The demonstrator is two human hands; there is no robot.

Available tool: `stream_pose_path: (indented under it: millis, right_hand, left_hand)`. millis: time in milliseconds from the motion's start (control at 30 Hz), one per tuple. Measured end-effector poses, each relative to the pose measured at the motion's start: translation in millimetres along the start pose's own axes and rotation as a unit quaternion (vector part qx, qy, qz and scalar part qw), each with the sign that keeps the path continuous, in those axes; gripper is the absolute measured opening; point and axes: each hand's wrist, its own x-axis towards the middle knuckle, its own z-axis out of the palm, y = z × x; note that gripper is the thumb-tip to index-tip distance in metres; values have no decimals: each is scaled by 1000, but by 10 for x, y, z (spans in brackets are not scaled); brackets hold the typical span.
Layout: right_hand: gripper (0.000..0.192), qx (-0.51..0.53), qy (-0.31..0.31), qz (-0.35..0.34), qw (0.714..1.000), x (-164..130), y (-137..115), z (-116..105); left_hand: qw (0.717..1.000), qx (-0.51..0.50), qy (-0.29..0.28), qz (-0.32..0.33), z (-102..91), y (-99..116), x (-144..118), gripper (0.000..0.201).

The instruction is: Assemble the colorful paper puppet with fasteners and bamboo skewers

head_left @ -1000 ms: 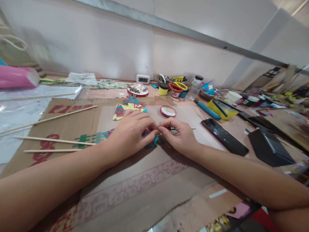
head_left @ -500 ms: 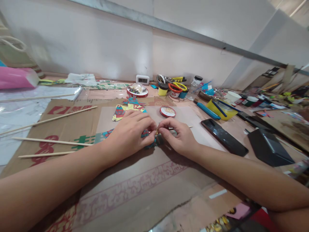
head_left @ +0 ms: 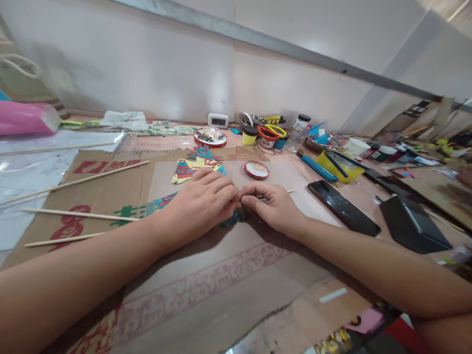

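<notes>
My left hand (head_left: 208, 196) and my right hand (head_left: 273, 204) meet over the middle of a translucent sheet. The thumb and forefinger of each are pinched together, fingertips nearly touching. Whatever they pinch is too small or hidden to make out. Beneath them a blue painted piece (head_left: 229, 221) shows in part. A thin pale stick (head_left: 289, 191) pokes out beyond my right hand. Partly covered by my left hand lies a yellow, red and blue painted cutout (head_left: 181, 172). Behind my right hand is a red-rimmed lid (head_left: 256, 170) holding tiny gold bits.
Wooden sticks (head_left: 81, 215) lie on the cardboard (head_left: 99, 184) at left. A phone (head_left: 342, 206), a black box (head_left: 413, 223) and a yellow container (head_left: 344, 169) are at right. Along the wall stand a digital clock (head_left: 218, 120), a dish of beads (head_left: 210, 137) and paint jars (head_left: 250, 136).
My left fingers have closed in, and its fingertips have come closer to those of my right hand. The view has shifted very slightly; the surrounding things stay put.
</notes>
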Motion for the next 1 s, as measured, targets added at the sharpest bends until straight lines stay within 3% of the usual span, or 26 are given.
stream_pose_path:
  millis: [433,700,1000]
  right_hand:
    - [13,127,-67,49,988,21,24,-20]
    - [9,151,-85,69,982,29,18,-31]
    - [5,140,-87,79,983,55,-5,-22]
  left_hand:
    - [999,31,3,31,-16,-27,6,16]
    - [999,33,-26,25,-9,-24,-1,18]
    - [998,52,-18,36,7,-21,-6,19]
